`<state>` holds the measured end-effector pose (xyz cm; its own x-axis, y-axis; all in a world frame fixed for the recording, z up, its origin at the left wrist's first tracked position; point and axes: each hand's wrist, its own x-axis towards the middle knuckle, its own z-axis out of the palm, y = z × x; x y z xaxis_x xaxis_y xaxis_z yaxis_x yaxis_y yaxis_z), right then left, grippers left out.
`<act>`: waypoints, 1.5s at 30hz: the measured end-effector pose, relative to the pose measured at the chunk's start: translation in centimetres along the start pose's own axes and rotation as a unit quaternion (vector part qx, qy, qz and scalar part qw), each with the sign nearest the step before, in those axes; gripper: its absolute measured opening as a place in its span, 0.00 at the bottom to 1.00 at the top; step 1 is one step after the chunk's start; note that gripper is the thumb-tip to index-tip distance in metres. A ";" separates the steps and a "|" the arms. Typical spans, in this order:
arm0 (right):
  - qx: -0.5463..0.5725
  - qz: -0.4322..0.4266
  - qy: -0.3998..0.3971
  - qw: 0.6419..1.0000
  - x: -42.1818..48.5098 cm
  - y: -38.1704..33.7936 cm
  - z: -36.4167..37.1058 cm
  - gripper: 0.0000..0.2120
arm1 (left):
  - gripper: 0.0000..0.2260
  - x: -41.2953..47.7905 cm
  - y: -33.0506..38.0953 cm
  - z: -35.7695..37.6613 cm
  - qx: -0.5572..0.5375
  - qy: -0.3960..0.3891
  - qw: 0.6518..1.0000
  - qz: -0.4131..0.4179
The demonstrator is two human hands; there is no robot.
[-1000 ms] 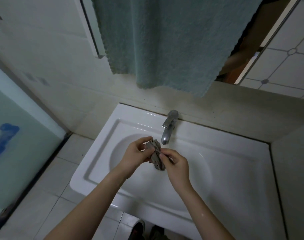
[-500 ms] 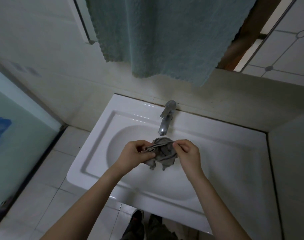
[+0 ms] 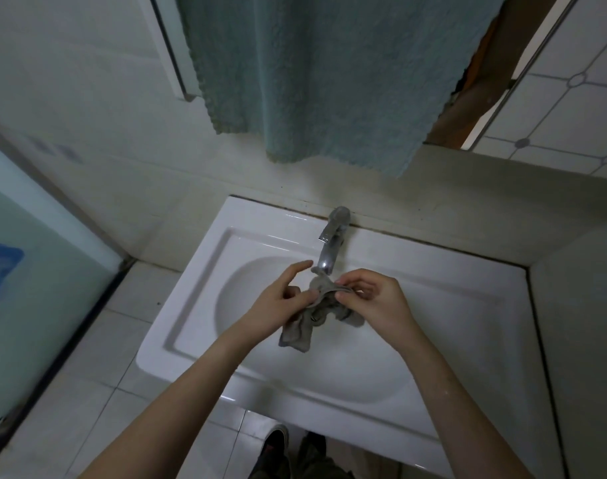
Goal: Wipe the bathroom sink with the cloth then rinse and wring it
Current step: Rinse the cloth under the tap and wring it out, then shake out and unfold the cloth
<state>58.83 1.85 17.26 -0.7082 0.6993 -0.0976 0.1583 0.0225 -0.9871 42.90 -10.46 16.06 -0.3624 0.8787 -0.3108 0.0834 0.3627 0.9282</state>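
Observation:
A small grey cloth [image 3: 305, 326] hangs crumpled over the bowl of the white sink [image 3: 198, 305], just under the chrome tap [image 3: 331, 247]. My left hand [image 3: 277, 302] pinches the cloth's upper left part with thumb and fingers, its index finger pointing toward the tap. My right hand [image 3: 374, 299] pinches the cloth's upper edge from the right. Loose ends of the cloth dangle below both hands. No water is seen running from the tap.
A teal towel [image 3: 329, 81] hangs on the wall above the tap. A frosted glass panel [image 3: 25, 288] stands at the left. A tiled ledge [image 3: 578, 305] borders the sink on the right. A shoe [image 3: 274, 447] shows on the tiled floor below.
The hands have drawn apart and spread the bunched cloth, so more of it hangs down. My left index finger has lifted off the cloth. The view has tilted downward.

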 end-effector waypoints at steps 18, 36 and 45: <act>-0.057 -0.014 0.061 0.996 -0.8 1.2 2.7 0.08 | 0.08 -0.7 5.3 1.5 0.167 0.093 0.962 0.193; -0.072 -0.007 0.020 0.997 -1.5 1.6 5.4 0.08 | 0.08 -2.5 8.5 -4.6 0.054 0.252 0.941 0.218; 0.067 -0.011 -0.009 0.998 -3.4 -2.0 4.1 0.03 | 0.09 -7.1 1.7 -7.1 -0.031 0.269 0.957 0.105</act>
<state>58.13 -3.50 19.06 -0.7227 0.6869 -0.0768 0.0494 -0.0595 -0.9970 38.98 -18.26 21.28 -0.7708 0.6368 0.0184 0.1576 0.1627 0.9740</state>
